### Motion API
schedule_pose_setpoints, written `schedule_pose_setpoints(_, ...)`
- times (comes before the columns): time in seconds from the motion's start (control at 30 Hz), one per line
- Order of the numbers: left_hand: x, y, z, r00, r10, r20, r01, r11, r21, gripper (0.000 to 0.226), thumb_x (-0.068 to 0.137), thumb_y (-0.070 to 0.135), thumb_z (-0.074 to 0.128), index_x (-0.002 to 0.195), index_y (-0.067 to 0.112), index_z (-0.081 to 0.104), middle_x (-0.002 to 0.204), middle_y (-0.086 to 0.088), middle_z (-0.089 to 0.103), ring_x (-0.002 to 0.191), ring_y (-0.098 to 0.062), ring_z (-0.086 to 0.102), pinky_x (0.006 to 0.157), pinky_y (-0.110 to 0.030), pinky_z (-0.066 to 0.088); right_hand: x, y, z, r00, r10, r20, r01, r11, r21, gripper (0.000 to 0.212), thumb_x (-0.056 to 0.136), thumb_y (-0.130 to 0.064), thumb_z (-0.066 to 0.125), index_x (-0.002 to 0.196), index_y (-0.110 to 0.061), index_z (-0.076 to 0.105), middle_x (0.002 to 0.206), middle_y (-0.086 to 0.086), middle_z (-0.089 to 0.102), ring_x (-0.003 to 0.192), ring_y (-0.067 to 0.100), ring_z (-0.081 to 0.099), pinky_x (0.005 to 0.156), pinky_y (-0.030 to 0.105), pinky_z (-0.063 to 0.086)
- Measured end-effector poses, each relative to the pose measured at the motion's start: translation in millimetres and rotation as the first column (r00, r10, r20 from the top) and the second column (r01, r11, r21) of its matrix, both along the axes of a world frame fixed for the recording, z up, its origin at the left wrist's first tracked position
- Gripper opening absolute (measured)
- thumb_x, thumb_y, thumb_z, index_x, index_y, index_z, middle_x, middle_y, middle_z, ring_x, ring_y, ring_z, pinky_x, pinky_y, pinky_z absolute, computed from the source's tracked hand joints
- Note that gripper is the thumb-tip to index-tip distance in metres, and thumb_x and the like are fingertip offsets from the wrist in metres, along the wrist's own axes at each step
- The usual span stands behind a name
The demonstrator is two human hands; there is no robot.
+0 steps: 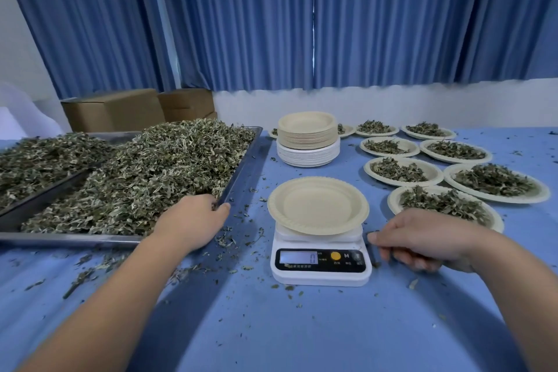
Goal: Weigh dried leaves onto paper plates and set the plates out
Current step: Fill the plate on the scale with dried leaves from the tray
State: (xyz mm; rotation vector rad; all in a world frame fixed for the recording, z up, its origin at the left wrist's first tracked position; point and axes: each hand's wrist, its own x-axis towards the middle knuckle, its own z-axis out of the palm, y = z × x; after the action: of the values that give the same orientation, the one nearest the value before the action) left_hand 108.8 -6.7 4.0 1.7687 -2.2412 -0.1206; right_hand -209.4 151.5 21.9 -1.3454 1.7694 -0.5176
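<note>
An empty beige paper plate (317, 205) sits on a white digital scale (320, 276) whose display reads 0. To its left a metal tray (241, 172) is heaped with dried leaves (151, 172). My left hand (193, 222) lies palm down at the tray's near right corner, fingers curled into the leaves. My right hand (422, 240) rests on the table just right of the scale, fingers curled loosely with nothing clear inside them. Several filled plates (403, 170) lie at the right.
A stack of unused paper plates (308, 139) stands behind the scale. A second tray of leaves (39, 157) sits at the far left, partly under the first. Cardboard boxes (114, 109) and blue curtains (302, 24) are behind. Leaf crumbs litter the blue tablecloth (302, 326).
</note>
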Motion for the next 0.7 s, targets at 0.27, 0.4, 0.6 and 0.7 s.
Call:
schedule_pose_setpoints(0.27,13,16,0,0.986,-0.094,0.135,0.093,0.996,0.010,0.047,0.098,0.055,0.033,0.101,0.015,0.058,0.083,-0.001,0.065,0.073,-0.016,0.063,0.069,-0.035,0.054,-5,0,-4,1.000,-0.029,-0.001,0.029,0.999,-0.045,0.032,0.089,-0.038,0.064,0.072,-0.011,0.066,0.052,0.001,0.046,0.040,0.013,0.035,0.037,0.020,0.022)
schedule_pose_setpoints(0.4,18,18,-1,0.995,-0.082,0.066,0.083,0.996,-0.014,0.047,0.096,0.057,0.038,0.082,0.017,0.057,0.069,-0.002,0.063,0.062,-0.019,0.062,0.059,-0.032,0.050,-4,-1,-6,0.999,-0.044,0.023,0.045,0.998,-0.049,0.031,0.089,-0.037,0.064,0.077,-0.008,0.068,0.053,0.002,0.046,0.041,0.013,0.036,0.036,0.019,0.022)
schedule_pose_setpoints(0.6,24,11,5,0.992,-0.064,-0.107,0.061,0.998,-0.028,0.029,0.095,0.047,0.049,0.081,0.024,0.059,0.057,0.001,0.061,0.033,-0.005,0.042,0.036,-0.019,0.033,-5,-1,-6,0.998,-0.050,0.048,0.053,0.996,-0.067,0.031,0.090,-0.035,0.063,0.078,-0.007,0.068,0.053,0.002,0.046,0.041,0.014,0.035,0.037,0.019,0.022)
schedule_pose_setpoints(0.7,25,7,7,0.981,-0.053,-0.184,0.049,0.998,-0.027,0.018,0.095,0.041,0.054,0.083,0.028,0.057,0.058,0.007,0.055,0.024,-0.005,0.036,0.029,-0.017,0.026,-4,-1,-5,0.997,-0.059,0.045,0.063,0.995,-0.080,0.031,0.091,-0.034,0.062,0.078,-0.007,0.068,0.053,0.002,0.047,0.039,0.014,0.035,0.037,0.020,0.022)
